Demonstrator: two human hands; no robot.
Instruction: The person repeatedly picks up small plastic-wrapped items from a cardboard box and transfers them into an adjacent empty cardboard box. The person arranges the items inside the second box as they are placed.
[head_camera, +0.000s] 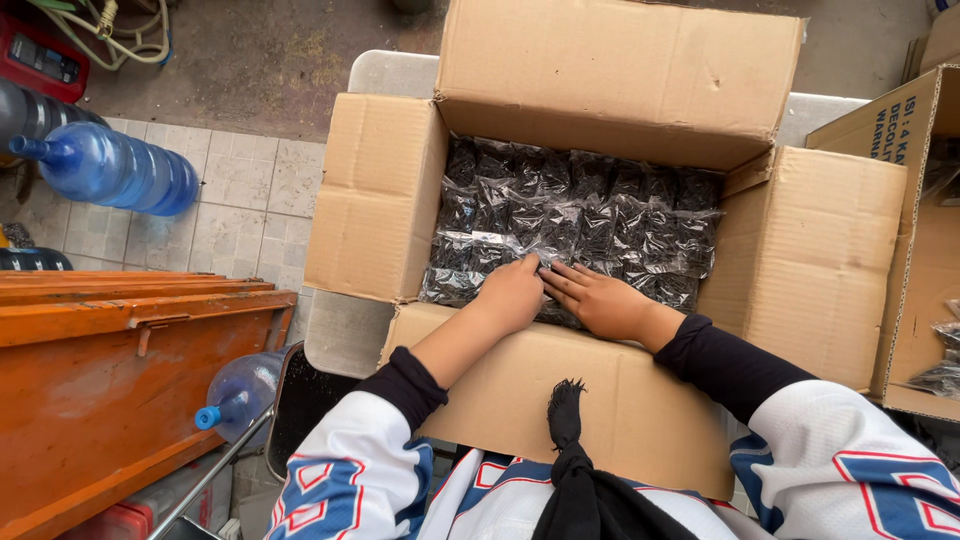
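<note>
Two hands, left hand (512, 292) curled and right hand (600, 300) flat, pressed the clear packets (590, 215) at frame centre inside the cardboard box (375, 195); their dark contents were indistinct.

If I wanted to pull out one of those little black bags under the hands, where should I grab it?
Probably pinch the clear top edge of a plastic packet and come straight down from above. The packets lie flat and packed tight in the cardboard box, so their sides are blocked; only their tops are free. The left hand and right hand already rest on the near row.
</note>
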